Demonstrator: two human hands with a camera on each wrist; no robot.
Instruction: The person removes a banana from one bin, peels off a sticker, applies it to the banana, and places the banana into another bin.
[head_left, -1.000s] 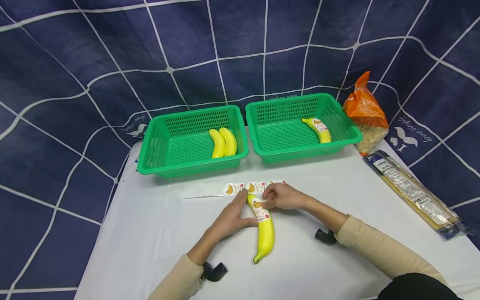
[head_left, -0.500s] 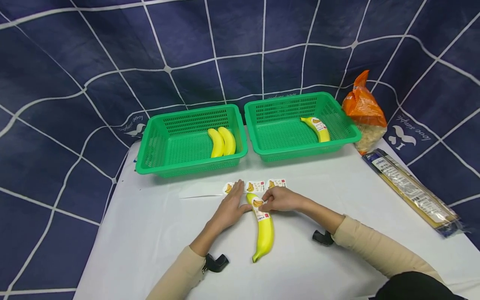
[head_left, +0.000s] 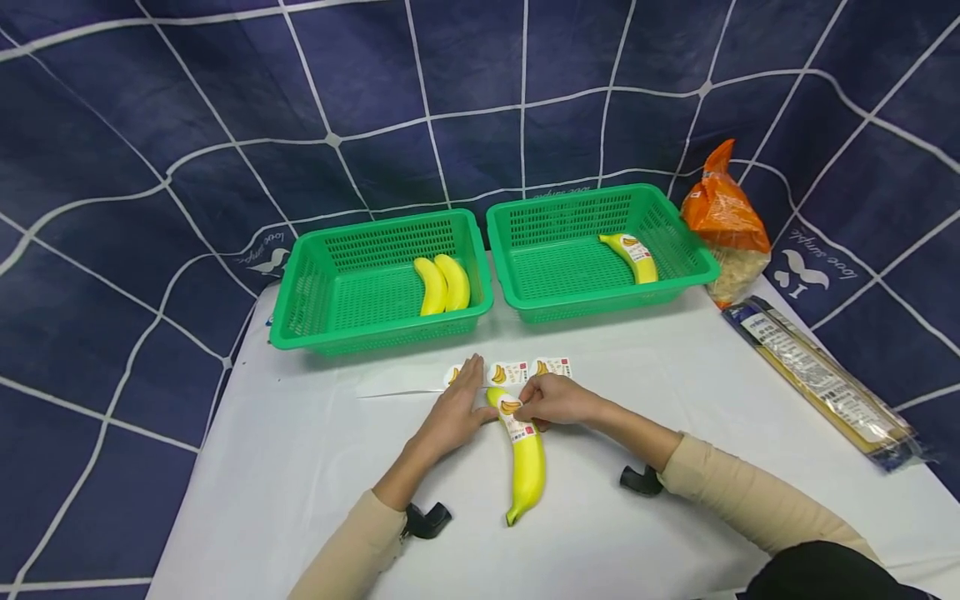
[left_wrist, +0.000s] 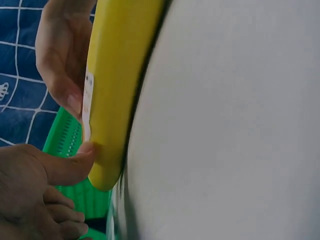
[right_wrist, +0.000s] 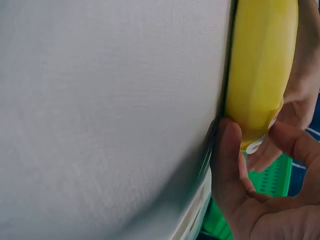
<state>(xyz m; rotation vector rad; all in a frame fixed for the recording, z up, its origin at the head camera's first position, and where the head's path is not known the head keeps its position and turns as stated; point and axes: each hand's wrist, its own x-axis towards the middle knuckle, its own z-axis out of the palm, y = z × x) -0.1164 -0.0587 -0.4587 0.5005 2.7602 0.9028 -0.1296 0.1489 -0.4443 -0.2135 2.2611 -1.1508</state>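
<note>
Centrally on the white bench [head_left: 300,467] lay the banana [head_left: 526,458], its long axis running away from the person, stem end far. Both hands met at that far end: the left hand [head_left: 454,413] rested relaxed against its side, while the right hand [head_left: 557,400] pinched the label [head_left: 517,417] onto the peel.

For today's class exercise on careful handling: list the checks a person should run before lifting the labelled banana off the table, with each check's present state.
1. Sticker lies flat on the banana: cannot tell, fingers cover part of it.
2. Left hand steadies the banana: ok, thumb touches its side.
3. Right hand is on the sticker end: ok.
4. Right basket has room: ok, it holds one labelled banana.
5. Sticker sheet is clear of the banana: cannot tell; the hands hide where they meet.
</note>
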